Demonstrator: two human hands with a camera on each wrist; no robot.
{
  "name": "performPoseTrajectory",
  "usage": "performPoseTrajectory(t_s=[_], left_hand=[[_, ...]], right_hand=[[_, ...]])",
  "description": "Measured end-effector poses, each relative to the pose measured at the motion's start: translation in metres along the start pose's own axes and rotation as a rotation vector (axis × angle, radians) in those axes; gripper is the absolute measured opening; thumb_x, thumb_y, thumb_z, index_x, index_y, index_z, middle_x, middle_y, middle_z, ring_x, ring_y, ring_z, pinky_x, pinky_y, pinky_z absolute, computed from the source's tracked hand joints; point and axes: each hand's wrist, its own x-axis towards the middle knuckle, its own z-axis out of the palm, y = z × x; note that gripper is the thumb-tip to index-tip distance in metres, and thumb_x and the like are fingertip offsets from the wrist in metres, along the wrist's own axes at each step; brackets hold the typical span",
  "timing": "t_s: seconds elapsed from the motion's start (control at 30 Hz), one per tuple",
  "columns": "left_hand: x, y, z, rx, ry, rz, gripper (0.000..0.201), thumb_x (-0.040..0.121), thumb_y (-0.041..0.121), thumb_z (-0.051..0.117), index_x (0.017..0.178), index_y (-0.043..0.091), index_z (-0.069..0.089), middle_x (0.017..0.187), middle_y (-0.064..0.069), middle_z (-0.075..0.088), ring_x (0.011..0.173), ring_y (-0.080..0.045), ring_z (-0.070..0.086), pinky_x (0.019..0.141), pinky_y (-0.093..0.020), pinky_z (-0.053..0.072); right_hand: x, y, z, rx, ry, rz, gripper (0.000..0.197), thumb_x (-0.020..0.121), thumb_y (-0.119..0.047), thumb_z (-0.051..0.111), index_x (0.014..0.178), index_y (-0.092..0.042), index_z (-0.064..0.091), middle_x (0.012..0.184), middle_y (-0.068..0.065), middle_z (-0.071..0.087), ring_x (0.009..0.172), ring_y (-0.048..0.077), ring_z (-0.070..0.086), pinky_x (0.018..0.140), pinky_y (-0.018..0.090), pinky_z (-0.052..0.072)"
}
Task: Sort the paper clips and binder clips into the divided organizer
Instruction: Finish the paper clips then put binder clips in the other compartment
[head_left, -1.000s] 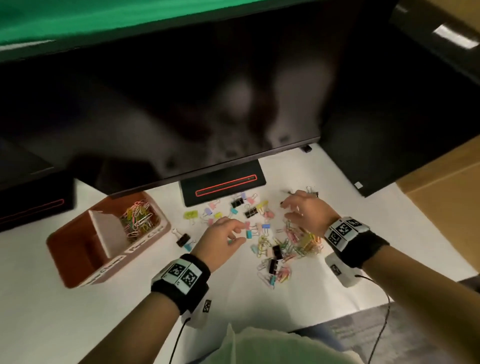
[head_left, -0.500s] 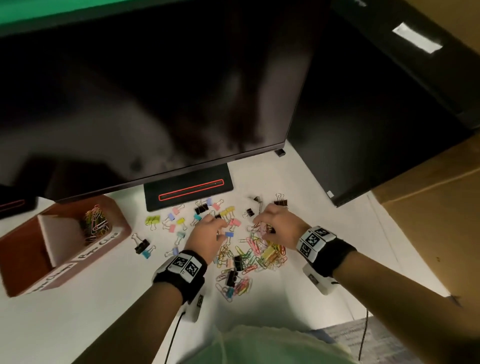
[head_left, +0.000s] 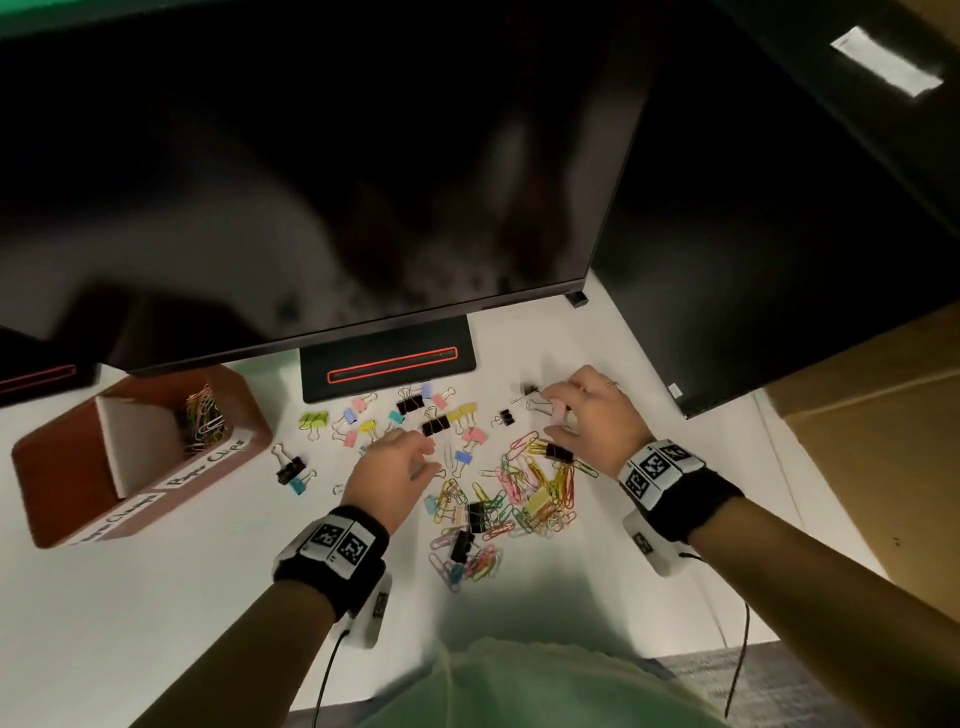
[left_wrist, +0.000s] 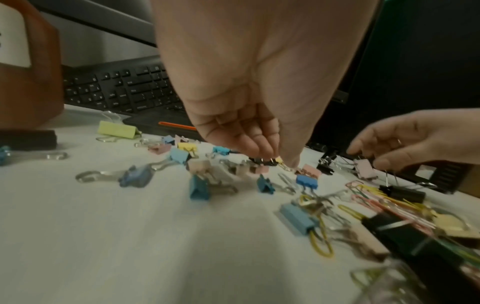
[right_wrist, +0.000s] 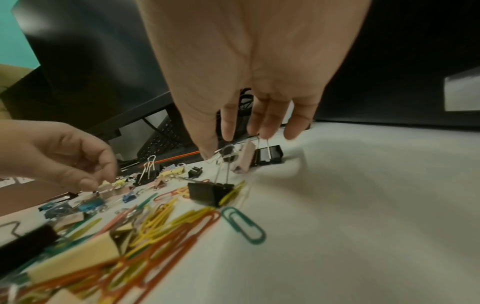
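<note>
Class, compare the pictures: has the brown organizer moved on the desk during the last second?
No. The organizer still sits just left of the monitor stand, with the same gap between them; only the view shifted.

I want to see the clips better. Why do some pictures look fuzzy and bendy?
Head view: dim, table edges bent by the wide lens. Left wrist view: near binder clips smeared by blur. Right wrist view: paper clips sharper, left hand soft.

Both hands (head_left: 395, 462) (head_left: 592, 415) lowered, palms down, fingers pinching.
</note>
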Motion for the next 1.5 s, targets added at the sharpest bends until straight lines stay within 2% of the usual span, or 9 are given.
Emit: performPoseTrajectory(t_s=[0.07,0.17,0.27,0.6,0.8,0.97,1.1,1.37,1.5], left_hand=[[-0.001,0.004,0.005,0.030,-0.011,-0.016,0.024,0.084,0.028,0.064,0.103,0.015,0.063,0.090,0.004,0.056,0.078,-0.012,0.055,0.076,-0.028,0.050],[0.005,0.011,0.012,0.070,0.000,-0.029,0.026,0.086,0.031,0.061,0.105,0.014,0.062,0.096,0.000,0.060,0.085,-0.016,0.058,0.078,-0.033,0.052],[0.014,0.018,0.014,0.112,-0.023,-0.056,0.022,0.087,0.028,0.059,0.104,0.014,0.060,0.100,-0.002,0.058,0.090,-0.020,0.058,0.081,-0.036,0.052],[0.020,0.018,0.009,0.152,-0.051,-0.008,0.011,0.087,0.016,0.053,0.093,0.017,0.063,0.101,0.001,0.053,0.089,-0.017,0.056,0.078,-0.029,0.049],[0.012,0.010,-0.009,-0.061,-0.061,0.050,0.009,0.084,0.012,0.058,0.091,0.017,0.062,0.091,0.001,0.062,0.083,-0.010,0.057,0.078,-0.025,0.051],[-0.019,0.006,-0.018,-0.151,-0.177,0.094,0.030,0.085,0.010,0.059,0.112,0.023,0.060,0.080,0.013,0.057,0.080,0.003,0.053,0.079,-0.017,0.045],[-0.034,0.003,0.000,-0.053,-0.327,0.042,0.046,0.085,0.013,0.058,0.129,0.024,0.049,0.080,0.011,0.060,0.077,-0.003,0.055,0.077,-0.016,0.043],[-0.032,-0.006,0.014,0.036,-0.123,0.003,0.021,0.085,0.010,0.055,0.105,0.014,0.061,0.090,-0.001,0.060,0.083,-0.017,0.056,0.078,-0.028,0.049],[-0.033,-0.021,0.004,0.026,0.005,-0.031,0.023,0.085,0.009,0.055,0.107,0.014,0.060,0.095,-0.004,0.062,0.084,-0.019,0.058,0.079,-0.030,0.051]], right_hand=[[0.000,-0.005,0.002,-0.023,0.030,-0.100,0.036,0.082,-0.026,0.065,0.118,-0.024,0.060,0.111,0.003,0.054,0.103,0.022,0.051,0.093,0.039,0.046],[0.002,-0.017,0.009,-0.088,-0.125,-0.239,0.031,0.088,-0.022,0.057,0.119,-0.023,0.060,0.117,-0.001,0.059,0.108,0.021,0.052,0.097,0.040,0.043],[0.009,-0.028,0.013,-0.232,-0.277,-0.202,0.034,0.091,-0.024,0.051,0.125,-0.024,0.055,0.127,-0.001,0.053,0.119,0.020,0.047,0.104,0.038,0.034],[0.017,-0.036,0.017,-0.277,-0.313,-0.113,0.022,0.094,-0.026,0.048,0.107,-0.025,0.066,0.113,0.000,0.061,0.109,0.021,0.053,0.102,0.036,0.033],[0.013,-0.034,0.010,-0.202,-0.284,-0.120,0.020,0.094,-0.026,0.048,0.105,-0.023,0.064,0.106,-0.003,0.064,0.102,0.017,0.058,0.108,0.037,0.027],[0.009,-0.040,0.001,-0.078,-0.243,-0.169,0.024,0.092,-0.026,0.055,0.115,-0.020,0.060,0.105,-0.001,0.067,0.099,0.016,0.058,0.101,0.033,0.037],[0.007,-0.049,0.001,-0.051,-0.292,-0.174,0.028,0.090,-0.024,0.059,0.117,-0.017,0.060,0.105,0.004,0.067,0.097,0.019,0.059,0.087,0.031,0.047],[-0.002,-0.060,0.026,-0.178,-0.396,-0.022,0.032,0.088,-0.023,0.059,0.119,-0.014,0.055,0.112,0.007,0.064,0.101,0.024,0.061,0.087,0.035,0.051],[0.000,-0.064,0.031,-0.188,-0.365,-0.015,0.028,0.089,-0.022,0.059,0.115,-0.014,0.057,0.116,0.006,0.059,0.102,0.024,0.059,0.090,0.036,0.048]])
